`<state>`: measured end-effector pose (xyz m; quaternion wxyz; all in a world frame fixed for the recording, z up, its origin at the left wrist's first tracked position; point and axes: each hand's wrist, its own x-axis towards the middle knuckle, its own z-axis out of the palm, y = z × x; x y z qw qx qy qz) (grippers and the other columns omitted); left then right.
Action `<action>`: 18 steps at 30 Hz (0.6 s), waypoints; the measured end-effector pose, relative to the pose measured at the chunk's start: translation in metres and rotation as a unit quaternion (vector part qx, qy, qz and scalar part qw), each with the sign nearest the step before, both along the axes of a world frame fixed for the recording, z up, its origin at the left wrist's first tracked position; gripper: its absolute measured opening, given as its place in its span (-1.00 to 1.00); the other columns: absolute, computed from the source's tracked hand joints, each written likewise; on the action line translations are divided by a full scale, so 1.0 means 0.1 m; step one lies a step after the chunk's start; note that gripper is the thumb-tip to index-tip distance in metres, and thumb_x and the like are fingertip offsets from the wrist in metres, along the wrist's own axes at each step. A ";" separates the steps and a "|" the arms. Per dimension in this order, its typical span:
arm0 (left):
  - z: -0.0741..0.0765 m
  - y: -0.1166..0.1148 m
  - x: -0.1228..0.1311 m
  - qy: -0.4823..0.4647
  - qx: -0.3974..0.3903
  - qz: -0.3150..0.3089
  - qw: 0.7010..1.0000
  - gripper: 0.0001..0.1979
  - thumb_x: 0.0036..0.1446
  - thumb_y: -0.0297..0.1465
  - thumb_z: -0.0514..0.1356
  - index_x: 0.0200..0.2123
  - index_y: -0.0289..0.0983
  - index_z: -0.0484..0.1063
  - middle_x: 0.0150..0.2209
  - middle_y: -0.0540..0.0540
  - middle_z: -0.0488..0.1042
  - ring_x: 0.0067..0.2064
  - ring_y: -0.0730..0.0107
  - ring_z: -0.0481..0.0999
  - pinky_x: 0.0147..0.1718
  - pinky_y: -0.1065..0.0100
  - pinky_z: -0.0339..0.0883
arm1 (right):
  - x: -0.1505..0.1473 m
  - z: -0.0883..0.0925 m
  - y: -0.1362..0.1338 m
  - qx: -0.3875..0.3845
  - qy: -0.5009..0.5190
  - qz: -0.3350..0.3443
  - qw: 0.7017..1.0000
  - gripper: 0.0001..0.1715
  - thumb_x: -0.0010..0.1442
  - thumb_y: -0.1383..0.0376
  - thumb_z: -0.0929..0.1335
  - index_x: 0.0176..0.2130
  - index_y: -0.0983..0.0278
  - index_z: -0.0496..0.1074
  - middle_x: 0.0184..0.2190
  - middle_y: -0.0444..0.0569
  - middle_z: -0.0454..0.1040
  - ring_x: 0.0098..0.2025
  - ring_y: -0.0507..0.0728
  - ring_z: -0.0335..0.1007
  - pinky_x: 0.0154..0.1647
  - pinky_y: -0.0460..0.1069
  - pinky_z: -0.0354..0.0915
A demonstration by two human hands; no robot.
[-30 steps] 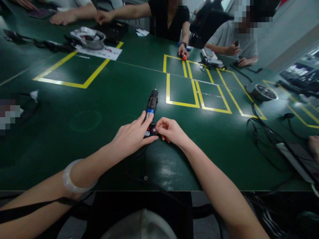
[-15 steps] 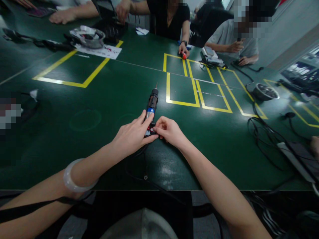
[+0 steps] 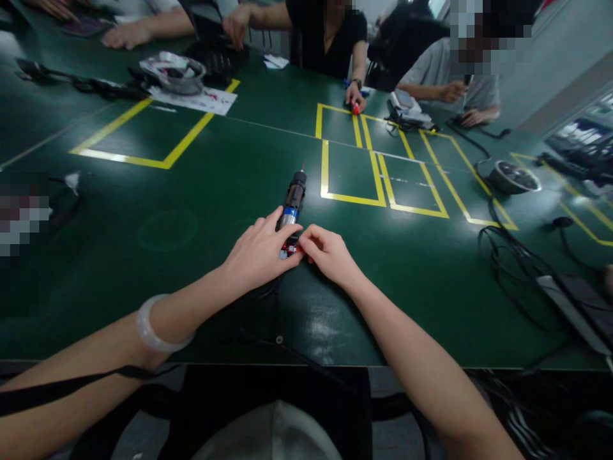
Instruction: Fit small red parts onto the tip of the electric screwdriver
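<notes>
An electric screwdriver lies on the green table, its thin bit pointing away from me. Part of its casing is off, so a silver motor with a blue band and some red and white parts show. My left hand grips its lower body, thumb and fingers around the opened section. Close against the right side of that section, my right hand has thumb and forefinger pinched together. Whatever small piece is in that pinch is hidden. A dark cable with a round metal-tipped plug trails below my hands.
Yellow tape rectangles mark the table ahead. A metal bowl of parts stands far left on paper. At right are another round metal bowl, looped black cables and a power strip. People work across the table.
My left hand and wrist have shifted slightly up and right, with the thumb and forefinger lying differently over the screwdriver's opened part. My right hand remains pinched beside it.
</notes>
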<state>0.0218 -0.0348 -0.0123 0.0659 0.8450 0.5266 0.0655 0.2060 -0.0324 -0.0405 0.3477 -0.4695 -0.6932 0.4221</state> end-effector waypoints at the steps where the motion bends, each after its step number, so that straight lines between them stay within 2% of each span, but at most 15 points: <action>1: 0.00 0.01 -0.01 -0.004 0.002 0.000 1.000 -0.47 0.32 -0.12 0.15 0.29 -0.16 0.41 0.40 -0.37 0.14 0.25 -0.20 0.38 0.17 -0.05 0.33 | 0.00 -0.01 0.00 0.015 -0.007 -0.006 1.000 -0.76 0.32 0.18 0.28 -0.34 0.24 0.35 -0.49 -0.18 0.38 -0.49 -0.02 0.29 -0.41 -0.10 0.20; 5: -0.01 0.04 -0.04 0.001 0.018 0.000 1.000 -0.47 0.24 -0.14 0.19 0.23 -0.17 0.45 0.40 -0.32 0.14 0.23 -0.18 0.38 0.17 -0.04 0.34 | 0.04 -0.03 0.02 0.028 -0.027 -0.026 0.999 -0.76 0.33 0.17 0.28 -0.33 0.24 0.37 -0.50 -0.18 0.37 -0.47 0.00 0.27 -0.39 -0.10 0.19; 10: -0.01 0.11 -0.20 0.024 0.025 0.011 0.999 -0.44 0.22 -0.11 0.18 0.25 -0.14 0.46 0.39 -0.29 0.15 0.24 -0.19 0.37 0.16 -0.06 0.35 | 0.07 -0.06 0.03 0.014 0.000 -0.016 1.000 -0.77 0.33 0.17 0.29 -0.28 0.25 0.42 -0.50 -0.18 0.40 -0.47 0.00 0.28 -0.40 -0.10 0.18; 14: -0.04 0.25 -0.49 0.039 0.035 0.036 0.998 -0.40 0.24 -0.04 0.16 0.26 -0.14 0.46 0.40 -0.30 0.15 0.24 -0.24 0.37 0.17 -0.11 0.34 | 0.06 -0.05 0.02 0.024 -0.021 -0.009 0.999 -0.78 0.33 0.20 0.29 -0.30 0.25 0.44 -0.51 -0.18 0.40 -0.47 0.00 0.28 -0.38 -0.09 0.17; 18: -0.04 0.49 -0.92 0.055 0.029 0.076 0.995 -0.40 0.28 -0.02 0.13 0.30 -0.12 0.42 0.40 -0.29 0.15 0.28 -0.28 0.33 0.14 -0.15 0.35 | 0.05 -0.04 0.01 0.031 -0.039 -0.003 0.999 -0.77 0.33 0.20 0.29 -0.30 0.26 0.45 -0.51 -0.18 0.41 -0.46 0.00 0.28 -0.35 -0.09 0.17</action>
